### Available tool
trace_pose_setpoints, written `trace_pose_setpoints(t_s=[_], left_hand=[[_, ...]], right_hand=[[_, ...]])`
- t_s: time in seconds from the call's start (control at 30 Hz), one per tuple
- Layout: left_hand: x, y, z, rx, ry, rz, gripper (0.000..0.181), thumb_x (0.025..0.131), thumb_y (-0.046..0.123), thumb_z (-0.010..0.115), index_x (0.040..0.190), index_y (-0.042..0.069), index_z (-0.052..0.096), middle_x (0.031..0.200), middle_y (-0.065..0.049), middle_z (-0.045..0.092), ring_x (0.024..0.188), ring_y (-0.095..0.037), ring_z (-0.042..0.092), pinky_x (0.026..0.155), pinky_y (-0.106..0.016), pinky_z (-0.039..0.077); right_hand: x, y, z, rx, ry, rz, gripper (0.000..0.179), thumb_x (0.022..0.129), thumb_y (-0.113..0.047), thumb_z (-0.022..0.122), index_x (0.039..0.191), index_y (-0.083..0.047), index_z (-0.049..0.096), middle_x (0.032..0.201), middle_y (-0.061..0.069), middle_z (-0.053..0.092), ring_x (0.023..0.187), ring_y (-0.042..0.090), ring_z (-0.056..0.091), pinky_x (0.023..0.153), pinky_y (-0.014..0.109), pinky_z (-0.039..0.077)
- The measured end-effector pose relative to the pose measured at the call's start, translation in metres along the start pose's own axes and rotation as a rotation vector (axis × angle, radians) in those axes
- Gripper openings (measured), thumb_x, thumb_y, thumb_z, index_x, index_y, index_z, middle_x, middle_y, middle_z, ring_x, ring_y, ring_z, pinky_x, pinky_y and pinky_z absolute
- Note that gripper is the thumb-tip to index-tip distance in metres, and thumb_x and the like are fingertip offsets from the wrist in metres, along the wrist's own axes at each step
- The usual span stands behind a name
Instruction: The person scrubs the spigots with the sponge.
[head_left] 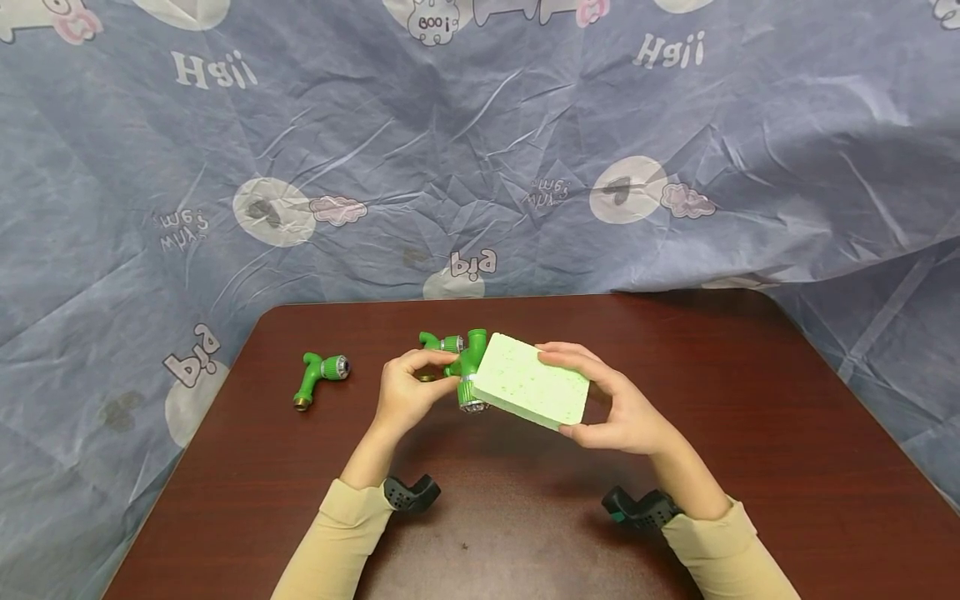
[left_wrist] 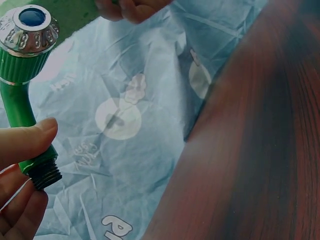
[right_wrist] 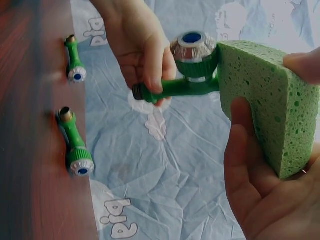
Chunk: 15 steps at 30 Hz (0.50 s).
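By the left hand [head_left: 405, 392], a green branched plastic-and-metal tap fitting [head_left: 471, 362] is pinched near its threaded end; by the right hand [head_left: 622, 414], a pale green porous rectangular sponge [head_left: 531, 379] is gripped. The tap fitting is held between them at the frame's centre, nearer the left hand, its long axis roughly upright, overlapped by the sponge's left edge; whether contact is made cannot be told.

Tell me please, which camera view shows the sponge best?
The right wrist view: the sponge is close, its pores clear, though the right hand covers parts. The head view shows it smaller; the left wrist view, only part, cut by the top edge.
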<state>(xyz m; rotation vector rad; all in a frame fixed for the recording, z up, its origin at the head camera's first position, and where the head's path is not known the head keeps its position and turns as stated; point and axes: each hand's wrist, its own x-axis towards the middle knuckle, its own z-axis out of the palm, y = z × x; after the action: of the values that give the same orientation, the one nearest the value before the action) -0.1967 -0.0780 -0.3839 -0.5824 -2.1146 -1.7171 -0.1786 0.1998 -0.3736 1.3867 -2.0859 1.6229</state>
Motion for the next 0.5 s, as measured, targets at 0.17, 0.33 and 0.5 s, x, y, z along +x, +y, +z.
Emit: trace_pose_setpoints(t_s=[0.17,0.33,0.5], left_hand=[[-0.0002,-0.0005,-0.0008,-0.006,0.003,0.003,0.024,0.066,-0.014,0.076,0.089,-0.010,0.070,0.088,-0.024,0.066,0.075,-0.044,0.062,0.067,-0.042,0.057],[-0.0008,0.0003,-0.0006,0.044,0.001,-0.005,0.024,0.066,-0.013,0.077,0.089,-0.009,0.071,0.084,-0.023,0.066,0.071,-0.041,0.063,0.063,-0.028,0.056],[-0.0008,0.0025,0.0003,0.055,0.002,-0.022,0.024,0.066,-0.013,0.076,0.089,-0.009,0.071,0.082,-0.022,0.066,0.069,-0.037,0.064,0.062,-0.023,0.054]], right_hand=[[-0.0008,0.0015,-0.0017,0.013,0.010,-0.004,0.078,0.059,0.015,0.069,0.132,0.008,0.044,0.135,0.025,0.039,0.125,0.029,0.037,0.085,0.027,0.043],[0.0001,-0.0005,0.0026,0.071,-0.059,-0.029,0.078,0.061,0.016,0.070,0.133,0.009,0.042,0.137,0.027,0.035,0.124,0.030,0.037,0.079,0.028,0.047],[0.0008,-0.0016,0.0078,0.061,-0.029,-0.034,0.079,0.059,0.015,0.071,0.133,0.008,0.043,0.136,0.026,0.036,0.124,0.029,0.037,0.079,0.027,0.047]])
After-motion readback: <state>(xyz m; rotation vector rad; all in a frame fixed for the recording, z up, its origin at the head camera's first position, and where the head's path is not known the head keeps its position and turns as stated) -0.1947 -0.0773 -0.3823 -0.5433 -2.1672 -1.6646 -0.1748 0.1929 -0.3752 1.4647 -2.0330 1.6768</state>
